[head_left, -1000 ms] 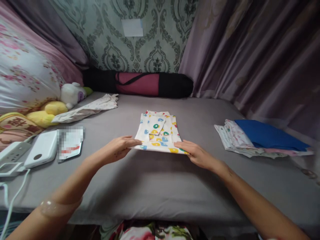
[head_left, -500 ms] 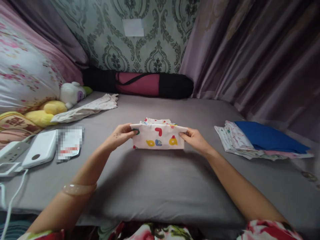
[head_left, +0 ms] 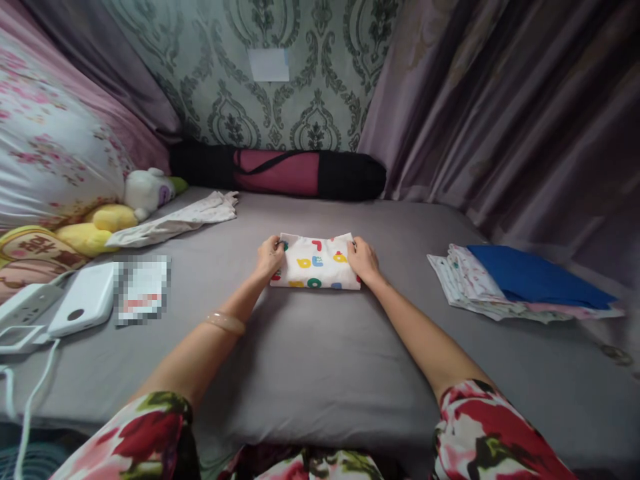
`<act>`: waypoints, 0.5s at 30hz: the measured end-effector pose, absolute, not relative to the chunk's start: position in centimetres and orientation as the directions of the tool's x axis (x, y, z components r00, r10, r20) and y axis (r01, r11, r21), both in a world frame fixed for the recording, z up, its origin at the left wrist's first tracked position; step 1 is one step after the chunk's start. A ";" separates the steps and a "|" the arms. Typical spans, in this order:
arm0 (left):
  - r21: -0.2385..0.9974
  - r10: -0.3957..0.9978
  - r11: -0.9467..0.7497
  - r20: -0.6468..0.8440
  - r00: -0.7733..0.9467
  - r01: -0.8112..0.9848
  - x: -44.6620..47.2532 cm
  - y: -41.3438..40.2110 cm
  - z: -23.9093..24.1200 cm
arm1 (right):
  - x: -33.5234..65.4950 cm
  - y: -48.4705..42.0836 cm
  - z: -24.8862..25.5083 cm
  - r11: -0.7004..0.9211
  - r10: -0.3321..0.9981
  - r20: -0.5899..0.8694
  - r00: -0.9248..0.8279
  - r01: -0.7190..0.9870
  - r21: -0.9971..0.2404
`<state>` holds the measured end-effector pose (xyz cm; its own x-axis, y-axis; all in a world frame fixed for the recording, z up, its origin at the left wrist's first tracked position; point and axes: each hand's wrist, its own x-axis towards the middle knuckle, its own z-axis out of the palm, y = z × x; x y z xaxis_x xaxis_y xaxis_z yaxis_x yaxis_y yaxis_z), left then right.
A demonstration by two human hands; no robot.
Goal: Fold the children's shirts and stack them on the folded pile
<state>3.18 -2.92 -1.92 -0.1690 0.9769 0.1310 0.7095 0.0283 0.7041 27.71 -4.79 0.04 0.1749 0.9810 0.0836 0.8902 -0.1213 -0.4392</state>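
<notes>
A: What lies under the hands?
B: A grey bed [head_left: 310,347]. A folded cloth [head_left: 316,261] with coloured letters lies flat on it, between the fingers.
A: And the hands?
B: The left hand [head_left: 270,256] pinches the cloth's left edge, the right hand [head_left: 362,259] its right edge, fingers closed on the fabric.

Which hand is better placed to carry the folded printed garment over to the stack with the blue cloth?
Probably the right hand: it grips the folded garment on the side nearer the stack.
</notes>
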 end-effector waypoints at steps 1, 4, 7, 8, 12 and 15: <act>0.659 0.978 0.038 0.129 -0.162 0.751 3.4 -2.9 -2.0 | 27.5 -5.0 -0.1 -0.136 0.981 0.071 0.178 0.906 -0.400; 0.527 0.983 0.067 0.112 -0.147 0.847 4.0 -3.1 -2.4 | 26.9 -5.5 -0.4 -0.177 0.981 0.020 0.191 0.939 -0.296; 0.420 0.985 0.051 0.127 -0.114 0.906 4.2 -3.2 -3.0 | 26.5 -5.6 -0.7 -0.201 0.978 0.010 0.210 0.946 -0.255; 0.398 0.985 0.042 0.135 -0.104 0.916 4.2 -3.1 -3.2 | 26.5 -5.6 -0.7 -0.208 0.976 0.015 0.219 0.945 -0.252; 0.369 0.984 0.047 0.143 -0.107 0.928 4.1 -2.8 -3.6 | 26.5 -5.3 -0.6 -0.236 0.969 0.010 0.248 0.936 -0.262; 0.356 0.985 0.052 0.138 -0.108 0.933 4.1 -2.7 -3.5 | 26.4 -5.2 -0.6 -0.252 0.965 0.006 0.263 0.929 -0.271</act>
<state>4.13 -2.74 -3.50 -0.1078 0.9846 0.1379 0.9329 0.0522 0.3564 26.43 -5.20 -0.61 0.2630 0.9648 0.0057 0.9291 -0.2517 -0.2710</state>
